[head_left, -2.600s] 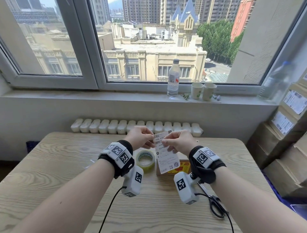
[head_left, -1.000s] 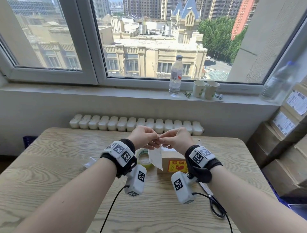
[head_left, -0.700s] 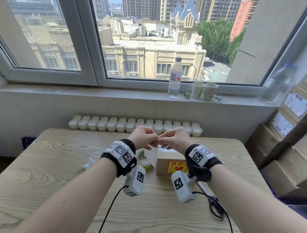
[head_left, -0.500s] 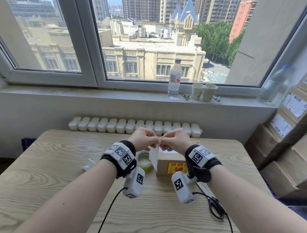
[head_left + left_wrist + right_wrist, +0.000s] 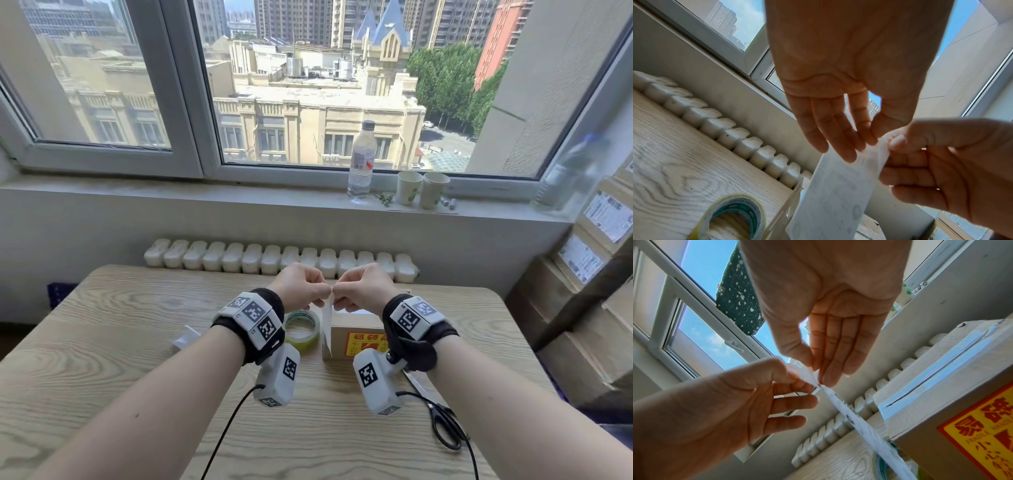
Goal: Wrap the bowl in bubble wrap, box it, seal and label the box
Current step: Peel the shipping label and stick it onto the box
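A: Where is the label (image 5: 327, 325) sitting?

B: It is hanging in the air above the middle of the bench (image 5: 102, 342), edge-on to the head camera. Both grips are meeting at its top corner. The left hand (image 5: 301, 286) is pinching one layer between thumb and fingertips; the right hand (image 5: 359, 286) is pinching the other layer right against it. In the wrist views the remaining fingers are lying fairly straight, only the tips closing on the paper.

A: And the box (image 5: 356, 337)?

B: It is resting on the bench just behind the hands, toward the far edge, flaps closed with clear tape running along the top seam. A yellow and red fragile sticker (image 5: 364, 344) is showing on its near face. The bowl is not visible.

A: Anything else lying around?

B: A roll of tape (image 5: 303, 330) is lying flat just left of the box. Scissors (image 5: 442, 425) are lying near the right edge, partly under the right forearm. A small white scrap (image 5: 186, 339) is lying left of the roll.
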Demonstrator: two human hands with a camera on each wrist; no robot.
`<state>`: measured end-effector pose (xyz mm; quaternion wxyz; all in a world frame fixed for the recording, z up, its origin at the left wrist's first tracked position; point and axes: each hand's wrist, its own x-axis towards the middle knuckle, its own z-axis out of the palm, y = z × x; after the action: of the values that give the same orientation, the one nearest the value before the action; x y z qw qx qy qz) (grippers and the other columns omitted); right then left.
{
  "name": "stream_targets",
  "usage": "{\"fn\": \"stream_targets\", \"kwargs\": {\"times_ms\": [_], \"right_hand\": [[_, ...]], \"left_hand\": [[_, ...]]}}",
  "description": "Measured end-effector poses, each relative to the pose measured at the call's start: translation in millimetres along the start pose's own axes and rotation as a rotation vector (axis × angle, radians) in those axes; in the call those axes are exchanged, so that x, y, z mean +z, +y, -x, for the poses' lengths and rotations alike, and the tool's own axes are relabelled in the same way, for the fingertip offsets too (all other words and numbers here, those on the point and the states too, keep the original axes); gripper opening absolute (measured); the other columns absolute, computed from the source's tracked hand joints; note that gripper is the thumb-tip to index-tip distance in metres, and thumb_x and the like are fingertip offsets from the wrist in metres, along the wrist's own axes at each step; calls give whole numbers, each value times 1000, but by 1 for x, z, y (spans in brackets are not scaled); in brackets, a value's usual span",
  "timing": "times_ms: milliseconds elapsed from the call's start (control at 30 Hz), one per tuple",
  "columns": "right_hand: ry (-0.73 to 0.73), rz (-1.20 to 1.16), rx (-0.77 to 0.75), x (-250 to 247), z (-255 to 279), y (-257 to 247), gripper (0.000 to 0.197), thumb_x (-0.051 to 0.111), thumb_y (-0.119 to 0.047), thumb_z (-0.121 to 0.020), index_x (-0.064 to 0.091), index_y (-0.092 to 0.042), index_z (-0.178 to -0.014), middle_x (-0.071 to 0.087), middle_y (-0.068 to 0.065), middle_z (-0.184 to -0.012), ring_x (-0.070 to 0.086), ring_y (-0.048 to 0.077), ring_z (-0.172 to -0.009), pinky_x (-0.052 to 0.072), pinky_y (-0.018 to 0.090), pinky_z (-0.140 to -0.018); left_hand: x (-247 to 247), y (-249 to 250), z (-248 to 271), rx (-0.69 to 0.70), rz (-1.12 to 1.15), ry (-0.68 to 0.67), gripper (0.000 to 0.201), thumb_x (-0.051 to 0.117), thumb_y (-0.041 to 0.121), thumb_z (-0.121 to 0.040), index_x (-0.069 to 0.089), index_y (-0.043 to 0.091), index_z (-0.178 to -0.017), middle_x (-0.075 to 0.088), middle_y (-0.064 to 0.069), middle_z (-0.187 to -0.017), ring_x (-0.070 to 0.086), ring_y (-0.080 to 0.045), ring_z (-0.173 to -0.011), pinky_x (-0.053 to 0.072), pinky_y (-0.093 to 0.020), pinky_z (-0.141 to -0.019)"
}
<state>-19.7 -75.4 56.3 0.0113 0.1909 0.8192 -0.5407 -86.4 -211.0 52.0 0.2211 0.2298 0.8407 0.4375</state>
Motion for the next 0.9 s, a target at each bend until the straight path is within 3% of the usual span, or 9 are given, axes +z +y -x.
{"fn": "stream_targets", "kwargs": {"times_ms": [233,567,667,733,900], "right_hand": [[115,-90,72,-9,-2,5,13,58,-4,-80,63,-6,-67,72,15,-76,67,19,-62,55,29,-63],[241,-154,130,-12,-7,12,14,53,-8,-87,61,-6,-75,71,11,-72,68,19,-61,56,29,-58],[286,-180,147,-8,-11,11,13,49,-8,-90,58,-6,-80,69,10,-70,68,18,-56,55,29,-55],[307,-209,162,-6,-12,10,13,48,-8,-91,57,-7,-82,67,10,-71,68,17,-54,55,27,-52],[294,-239,162,3,-15,6,14,43,-8,-93,54,-8,-84,66,13,-81,68,21,-59,56,31,-59]], "left_hand": [[-20,-30,-2,-158,-77,87,17,57,16,-80,56,14,-63,66,-3,-69,63,-15,-71,49,-28,-67],[-54,-98,12,-497,-222,161,20,55,18,-76,59,11,-58,65,-6,-59,62,-22,-62,41,-21,-55],[-65,-115,12,-568,-259,187,21,55,19,-74,61,9,-56,66,-6,-59,72,-25,-73,49,-25,-62],[-70,-124,13,-593,-257,223,22,56,17,-74,61,7,-55,65,-8,-58,71,-26,-71,51,-28,-65],[-76,-143,12,-606,-221,222,19,56,15,-74,61,5,-58,63,-10,-57,71,-30,-71,56,-36,-70]]}}
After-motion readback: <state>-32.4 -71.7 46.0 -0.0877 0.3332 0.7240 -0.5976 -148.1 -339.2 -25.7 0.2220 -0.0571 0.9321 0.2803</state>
